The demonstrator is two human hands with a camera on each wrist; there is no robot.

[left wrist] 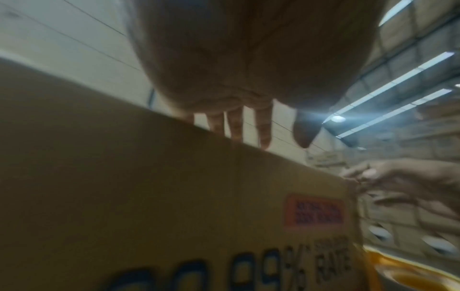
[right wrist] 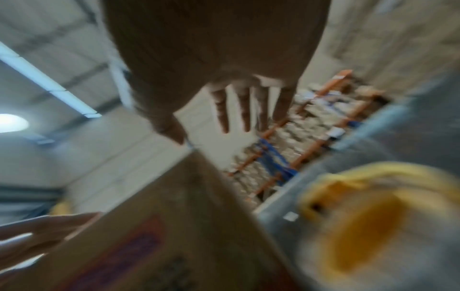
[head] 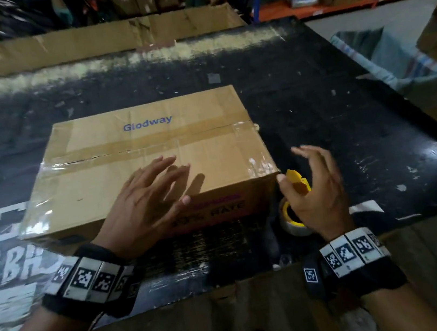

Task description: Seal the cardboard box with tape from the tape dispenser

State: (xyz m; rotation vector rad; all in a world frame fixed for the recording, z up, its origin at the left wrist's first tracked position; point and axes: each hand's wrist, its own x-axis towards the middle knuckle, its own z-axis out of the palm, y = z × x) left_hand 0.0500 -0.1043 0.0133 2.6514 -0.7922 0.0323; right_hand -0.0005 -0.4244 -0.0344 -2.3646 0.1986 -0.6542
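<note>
cardboard box [head: 137, 160] under left hand [head: 144, 204]

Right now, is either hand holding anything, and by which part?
Nothing is held. The left hand hovers open over the cardboard box; the right hand is open above the yellow tape dispenser, no grip on it.

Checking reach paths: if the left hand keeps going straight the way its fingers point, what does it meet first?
Probably the tape strip along the top seam of the cardboard box. The left hand lies open over the box top, fingers pointing toward that seam. Whether it touches the cardboard is unclear.
</note>
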